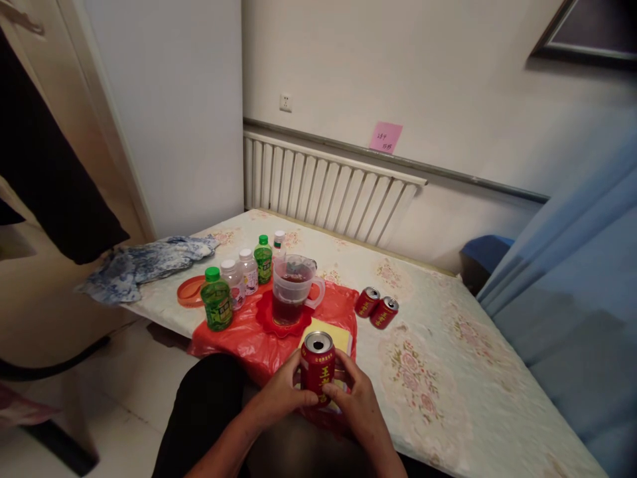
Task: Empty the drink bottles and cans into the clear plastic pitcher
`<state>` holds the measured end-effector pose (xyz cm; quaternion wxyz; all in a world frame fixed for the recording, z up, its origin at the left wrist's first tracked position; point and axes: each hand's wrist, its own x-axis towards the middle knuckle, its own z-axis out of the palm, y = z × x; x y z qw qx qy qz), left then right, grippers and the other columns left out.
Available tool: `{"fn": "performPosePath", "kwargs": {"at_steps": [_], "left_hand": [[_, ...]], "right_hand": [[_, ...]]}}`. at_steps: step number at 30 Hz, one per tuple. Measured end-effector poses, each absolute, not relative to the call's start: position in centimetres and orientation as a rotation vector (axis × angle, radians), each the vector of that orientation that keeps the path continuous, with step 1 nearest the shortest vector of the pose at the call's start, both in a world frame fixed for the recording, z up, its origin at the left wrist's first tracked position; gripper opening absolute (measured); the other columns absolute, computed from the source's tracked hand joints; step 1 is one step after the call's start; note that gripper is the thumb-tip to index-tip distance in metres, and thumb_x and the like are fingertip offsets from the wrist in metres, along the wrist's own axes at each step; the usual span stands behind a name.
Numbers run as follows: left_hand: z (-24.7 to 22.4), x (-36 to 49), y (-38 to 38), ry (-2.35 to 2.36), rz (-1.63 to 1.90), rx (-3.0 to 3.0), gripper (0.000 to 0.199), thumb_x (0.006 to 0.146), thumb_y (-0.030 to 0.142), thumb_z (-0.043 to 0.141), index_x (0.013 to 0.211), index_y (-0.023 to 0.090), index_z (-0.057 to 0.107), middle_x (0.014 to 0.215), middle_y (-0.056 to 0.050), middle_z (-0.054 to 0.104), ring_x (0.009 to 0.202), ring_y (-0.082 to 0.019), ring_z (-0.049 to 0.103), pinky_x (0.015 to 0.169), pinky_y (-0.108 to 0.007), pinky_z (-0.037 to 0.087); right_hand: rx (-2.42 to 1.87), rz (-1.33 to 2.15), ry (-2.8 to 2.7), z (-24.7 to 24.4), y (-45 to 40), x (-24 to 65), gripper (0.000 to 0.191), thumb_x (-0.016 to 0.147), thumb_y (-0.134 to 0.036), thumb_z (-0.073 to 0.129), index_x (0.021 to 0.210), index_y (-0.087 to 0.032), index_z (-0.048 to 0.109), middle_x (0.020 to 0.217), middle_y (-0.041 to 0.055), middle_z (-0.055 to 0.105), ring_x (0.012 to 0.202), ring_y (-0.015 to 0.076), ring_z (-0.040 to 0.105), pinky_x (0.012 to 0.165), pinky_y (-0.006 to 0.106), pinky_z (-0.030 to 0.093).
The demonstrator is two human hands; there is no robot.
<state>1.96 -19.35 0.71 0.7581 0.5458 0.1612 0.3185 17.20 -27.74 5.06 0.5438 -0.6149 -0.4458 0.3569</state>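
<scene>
Evidently both palms are busy: the left hand (286,388) and right hand (357,393) are clasped around a red can (318,362), thumbs at its front — the can sits upright between them, at bottom centre, its top hole dark. I cannot tell whether it rests on anything. From it, yellow paper (328,330) lies just beyond at twelve o'clock, a pitcher (290,299) of dark liquid stands near eleven, and bottles (217,305) line up from ten to eleven. Two more cans (384,314) stand together between one and two.
</scene>
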Motion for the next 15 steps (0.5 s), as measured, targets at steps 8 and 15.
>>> {"fn": "performPosePath", "kwargs": {"at_steps": [8, 15], "left_hand": [[0.9, 1.9, -19.2, 0.286, 0.659, 1.133, 0.074, 0.063, 0.032, 0.084, 0.128, 0.02, 0.053, 0.124, -0.012, 0.062, 0.121, -0.034, 0.053, 0.103, -0.047, 0.037], [0.1, 1.6, -18.5, 0.39, 0.698, 1.136, 0.074, 0.061, 0.025, 0.084, 0.127, 0.02, 0.053, 0.122, -0.01, 0.064, 0.113, -0.033, 0.058, 0.102, -0.047, 0.039]], "right_hand": [[-1.419, 0.904, -1.045, 4.3, -27.6, 17.5, 0.062, 0.064, -0.011, 0.065, 0.125, -0.02, 0.061, 0.118, 0.0062, 0.069, 0.099, 0.0263, 0.068, 0.09, 0.042, 0.054], [-1.344, 0.966, -1.034, 3.0, -26.8, 17.5, 0.056, 0.069, -0.016, 0.065, 0.125, -0.019, 0.06, 0.117, 0.0092, 0.069, 0.098, 0.0261, 0.069, 0.087, 0.042, 0.055]]}}
